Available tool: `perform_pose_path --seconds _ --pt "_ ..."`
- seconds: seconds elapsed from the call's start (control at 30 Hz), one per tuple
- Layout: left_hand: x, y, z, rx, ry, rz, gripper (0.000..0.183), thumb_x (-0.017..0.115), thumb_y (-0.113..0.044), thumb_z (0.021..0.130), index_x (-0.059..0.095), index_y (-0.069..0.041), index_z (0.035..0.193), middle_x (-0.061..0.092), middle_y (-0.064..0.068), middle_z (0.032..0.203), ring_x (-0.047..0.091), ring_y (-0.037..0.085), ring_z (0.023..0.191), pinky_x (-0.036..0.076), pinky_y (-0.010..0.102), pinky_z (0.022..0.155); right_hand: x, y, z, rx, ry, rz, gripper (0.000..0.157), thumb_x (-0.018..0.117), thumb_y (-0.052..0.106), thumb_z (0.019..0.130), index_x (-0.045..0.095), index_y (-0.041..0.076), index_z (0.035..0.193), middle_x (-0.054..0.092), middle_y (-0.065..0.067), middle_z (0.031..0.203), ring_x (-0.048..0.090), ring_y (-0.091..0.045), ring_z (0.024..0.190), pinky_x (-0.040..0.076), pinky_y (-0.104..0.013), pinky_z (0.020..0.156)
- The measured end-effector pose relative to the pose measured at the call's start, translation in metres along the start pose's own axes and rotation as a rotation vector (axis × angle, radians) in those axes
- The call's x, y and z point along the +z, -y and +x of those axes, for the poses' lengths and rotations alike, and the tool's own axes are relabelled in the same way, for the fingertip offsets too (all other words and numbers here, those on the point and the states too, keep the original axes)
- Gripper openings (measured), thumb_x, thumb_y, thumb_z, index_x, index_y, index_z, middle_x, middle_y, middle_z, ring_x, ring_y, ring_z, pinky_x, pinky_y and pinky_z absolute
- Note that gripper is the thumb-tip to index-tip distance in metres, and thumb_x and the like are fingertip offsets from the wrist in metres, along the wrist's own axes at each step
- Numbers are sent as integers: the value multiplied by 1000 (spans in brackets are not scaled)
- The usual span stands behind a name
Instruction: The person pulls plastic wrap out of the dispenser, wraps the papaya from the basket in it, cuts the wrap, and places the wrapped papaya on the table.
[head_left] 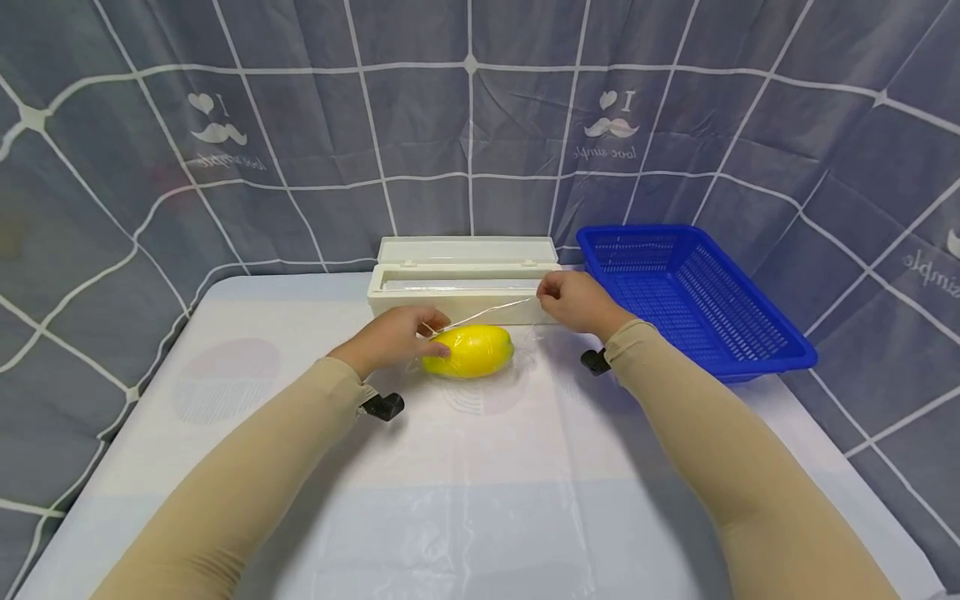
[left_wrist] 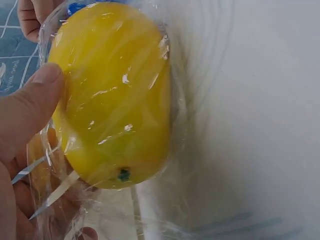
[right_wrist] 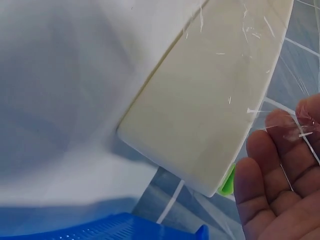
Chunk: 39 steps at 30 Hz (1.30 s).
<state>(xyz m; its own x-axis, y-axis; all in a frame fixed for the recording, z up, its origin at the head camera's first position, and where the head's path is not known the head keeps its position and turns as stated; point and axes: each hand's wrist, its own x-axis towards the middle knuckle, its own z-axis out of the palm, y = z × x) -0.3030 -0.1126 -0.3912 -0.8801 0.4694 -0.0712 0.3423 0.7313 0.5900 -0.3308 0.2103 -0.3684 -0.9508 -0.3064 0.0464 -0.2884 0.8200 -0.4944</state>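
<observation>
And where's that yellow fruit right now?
In the head view, the yellow fruit is near the middle, just on the near side of the white box, with the left grip at its left end and the blue basket farther right.

Backdrop: creased, white-gridded grey curtain [head_left: 420, 125] | Furniture: pale, glossy-topped table [head_left: 450, 533]

- Head view: the left hand [head_left: 393, 337] partly hid the yellow fruit [head_left: 476, 354] at its left end.
- Left wrist view: this hand was cut by the left edge.
- Right wrist view: the right hand [right_wrist: 287, 207] was cut at lower right, the blue basket [right_wrist: 160, 232] at the bottom.
- A green piece [right_wrist: 227, 181] there was partly hidden behind the white box [right_wrist: 190, 110].
</observation>
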Motion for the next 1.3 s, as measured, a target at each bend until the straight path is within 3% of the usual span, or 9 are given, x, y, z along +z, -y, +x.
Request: perform_pose_path --seconds 0.23,0.43,0.5,0.7,0.87,1.03,1.13,1.3 --pt "4 4 0 -23 -32 -39 31 77 -32 97 74 -15 123 75 4 120 69 24 112 57 42 97 -7 1 -2 -18 51 29 27 57 20 102 70 3 119 71 -13 107 61 -29 98 53 -41 90" --pt "5 5 -1 -46 -54 -79 14 75 -31 99 73 -19 106 75 2 113 68 23 104 56 39 90 -6 21 0 -77 103 110 42 60 28 102 62 1 135 67 -18 131 61 -34 122 49 -51 112" --pt "4 5 0 -52 -56 -81 13 76 -30 98 72 -19 104 75 2 111 67 23 101 56 38 89 -1 31 4 -113 139 74 45 62 29 102 61 2 138 66 -17 138 59 -35 130 46 -51 116" --pt "4 5 3 -56 -50 -99 17 78 -30 97 72 -17 105 74 4 110 66 23 99 54 38 89 13 59 21 -186 280 -179 47 61 20 103 59 10 148 62 -9 150 55 -31 142 39 -48 124" --pt "3 8 5 -62 -40 -111 20 80 -29 95 72 -16 108 72 4 112 66 23 100 54 39 92 21 69 30 -233 352 -297 34 58 15 106 70 9 137 73 -9 133 67 -26 119 51 -42 113" --pt "2 9 7 -44 -17 -127 27 79 -26 95 73 -11 116 73 8 116 67 24 104 56 41 96 22 67 33 -199 307 -266 22 58 17 107 78 9 110 75 -5 104 63 -20 90 55 -36 91" --pt "1 8 8 -37 -3 -128 27 78 -26 95 73 -10 116 74 8 116 68 24 104 56 40 96 23 64 31 -170 274 -206 21 59 20 107 77 9 108 74 -4 100 61 -20 87 54 -36 88" --pt "0 4 8 -66 -14 -103 20 79 -28 94 73 -12 105 73 5 109 64 22 96 52 36 86 26 61 23 -156 223 -150 26 61 24 107 79 9 117 79 -4 107 66 -19 90 56 -37 92"
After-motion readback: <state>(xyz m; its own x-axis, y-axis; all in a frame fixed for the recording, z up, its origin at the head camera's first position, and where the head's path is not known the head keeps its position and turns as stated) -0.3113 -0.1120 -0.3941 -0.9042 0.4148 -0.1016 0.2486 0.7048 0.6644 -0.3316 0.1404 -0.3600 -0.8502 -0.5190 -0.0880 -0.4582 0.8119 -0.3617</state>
